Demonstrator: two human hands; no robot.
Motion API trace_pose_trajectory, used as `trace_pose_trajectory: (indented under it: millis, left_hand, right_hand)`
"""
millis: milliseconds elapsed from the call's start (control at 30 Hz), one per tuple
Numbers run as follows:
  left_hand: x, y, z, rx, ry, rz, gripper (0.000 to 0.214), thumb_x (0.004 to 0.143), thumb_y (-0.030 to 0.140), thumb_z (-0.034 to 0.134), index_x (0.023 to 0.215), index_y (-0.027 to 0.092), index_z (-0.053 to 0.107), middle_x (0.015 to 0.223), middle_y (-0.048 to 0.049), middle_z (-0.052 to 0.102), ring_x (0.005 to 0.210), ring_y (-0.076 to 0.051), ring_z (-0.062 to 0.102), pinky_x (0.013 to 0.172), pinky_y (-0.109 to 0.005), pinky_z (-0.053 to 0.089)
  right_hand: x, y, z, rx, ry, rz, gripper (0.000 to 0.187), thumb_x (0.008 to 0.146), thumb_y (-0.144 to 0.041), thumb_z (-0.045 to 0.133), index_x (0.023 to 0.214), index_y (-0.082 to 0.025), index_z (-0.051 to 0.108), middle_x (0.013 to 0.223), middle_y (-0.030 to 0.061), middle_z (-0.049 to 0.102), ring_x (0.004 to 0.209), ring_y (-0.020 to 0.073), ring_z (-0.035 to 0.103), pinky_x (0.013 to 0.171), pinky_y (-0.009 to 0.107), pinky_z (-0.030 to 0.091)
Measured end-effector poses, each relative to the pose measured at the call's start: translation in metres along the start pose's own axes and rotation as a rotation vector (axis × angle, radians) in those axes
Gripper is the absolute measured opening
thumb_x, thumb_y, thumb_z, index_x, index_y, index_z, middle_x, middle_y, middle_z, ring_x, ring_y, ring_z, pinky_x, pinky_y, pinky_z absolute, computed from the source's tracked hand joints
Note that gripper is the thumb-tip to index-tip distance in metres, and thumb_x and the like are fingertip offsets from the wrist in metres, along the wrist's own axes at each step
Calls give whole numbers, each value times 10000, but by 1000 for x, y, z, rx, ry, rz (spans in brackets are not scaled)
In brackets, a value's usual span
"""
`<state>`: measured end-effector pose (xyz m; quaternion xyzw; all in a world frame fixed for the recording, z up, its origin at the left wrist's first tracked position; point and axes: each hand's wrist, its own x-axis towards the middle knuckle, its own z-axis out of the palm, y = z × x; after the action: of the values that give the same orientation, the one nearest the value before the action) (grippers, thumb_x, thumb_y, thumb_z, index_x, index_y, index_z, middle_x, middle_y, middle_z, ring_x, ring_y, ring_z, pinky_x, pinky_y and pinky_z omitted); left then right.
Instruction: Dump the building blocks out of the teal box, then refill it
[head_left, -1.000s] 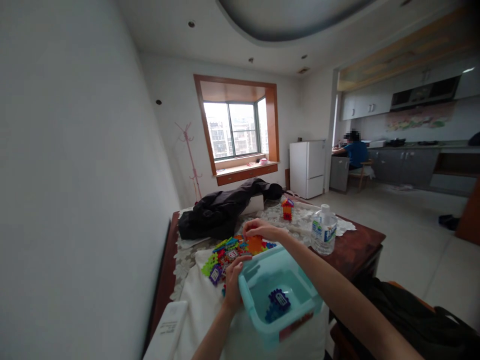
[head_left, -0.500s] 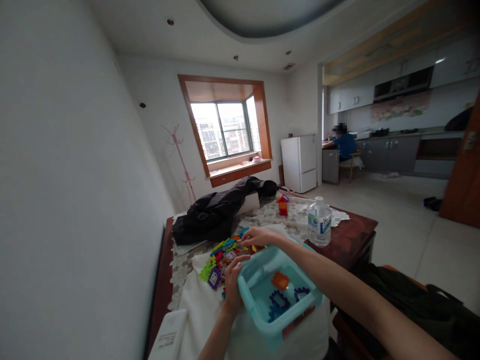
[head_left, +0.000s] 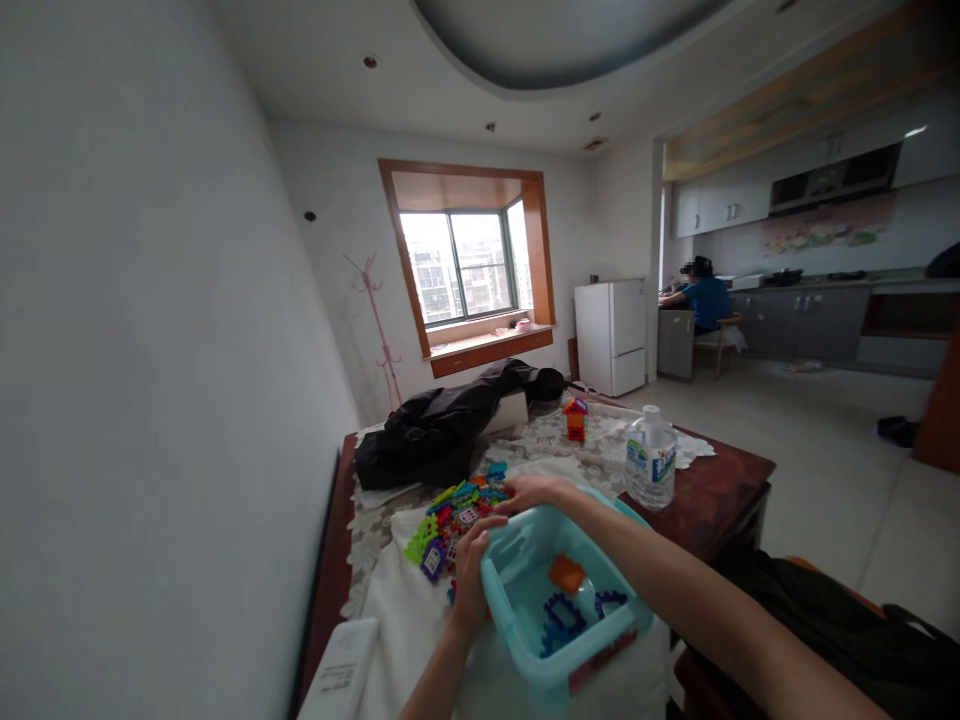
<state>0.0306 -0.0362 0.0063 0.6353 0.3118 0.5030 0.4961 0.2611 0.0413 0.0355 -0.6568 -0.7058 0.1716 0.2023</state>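
A teal plastic bin (head_left: 501, 590) stands on a white cloth at the near end of the table. Inside it lie an orange toy block (head_left: 566, 573) and a few blue and purple blocks (head_left: 559, 612). My left hand (head_left: 469, 572) grips the bin's left rim, thumb along its top edge. My right hand (head_left: 535, 492) reaches over the bin's far edge to the pile of coloured blocks (head_left: 448, 516). Its fingers are curled down together at the pile's right side, and what they pinch is hidden.
A water bottle (head_left: 650, 458) stands right of the bin, with a small block tower (head_left: 575, 418) and a black jacket (head_left: 450, 422) behind. A white remote (head_left: 341, 672) lies near left. The wall is close on the left, and a dark bag (head_left: 825, 620) is right. A person (head_left: 703, 300) sits far off.
My right hand held an orange block over the pile, the block landed in the bin, and the hand has gone back to the pile. The left hand has stayed on the rim.
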Motion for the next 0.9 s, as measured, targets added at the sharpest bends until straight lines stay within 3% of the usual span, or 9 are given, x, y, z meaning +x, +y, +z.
trace_pose_trajectory:
  millis: [167,300,433,667,800,833,900]
  left_hand:
    - [0,2,1,-22,-17,-19,488,950,612,616,1017,210,884,1075,-112,826,946,-318,712,878,-434,571]
    - [0,3,1,-10,-27,-14,490,946,618,621,1022,210,881,1037,-111,821,908,-314,711,830,-429,566]
    - [3,0,0,-3,-28,4,482,941,594,623,1001,192,883,1054,-116,827,947,-316,714,858,-417,557]
    - [9,-1,0,-44,-63,-5,447,913,553,633,985,182,873,973,-98,827,908,-301,722,858,-394,542]
    - [7,3,4,-65,-68,6,419,910,524,614,950,197,874,1025,-114,844,997,-332,747,928,-424,553]
    - [6,3,5,-69,-71,-3,409,911,509,611,949,200,875,1040,-121,847,1010,-340,749,933,-435,554]
    - [5,4,7,-43,-38,-3,381,902,482,612,910,207,875,1070,-133,850,1048,-350,741,972,-456,548]
  right_hand:
    - [-3,-3,-7,80,-139,30,278,545,-129,935,718,-265,766,765,19,723,742,232,694,682,332,550]
    - [-7,-5,-10,81,-147,60,266,580,-70,902,644,-265,733,667,-10,660,653,195,621,645,328,510]
    - [-9,-6,-10,81,-175,31,225,659,-40,861,694,-243,772,714,2,699,708,197,645,671,310,507]
    - [1,-10,-18,82,122,-138,237,776,-70,834,992,-168,840,1048,78,777,1000,235,718,951,325,574]
    - [-4,-14,-40,429,245,-201,238,829,-201,849,1064,-171,825,1060,71,778,982,210,703,935,330,585]
    - [-7,-15,-46,570,240,-204,271,849,-288,864,1087,-167,819,1045,68,780,952,196,702,910,319,586]
    - [-16,-14,-56,816,95,-245,415,855,-455,885,1147,-170,810,1063,63,784,943,176,709,895,298,585]
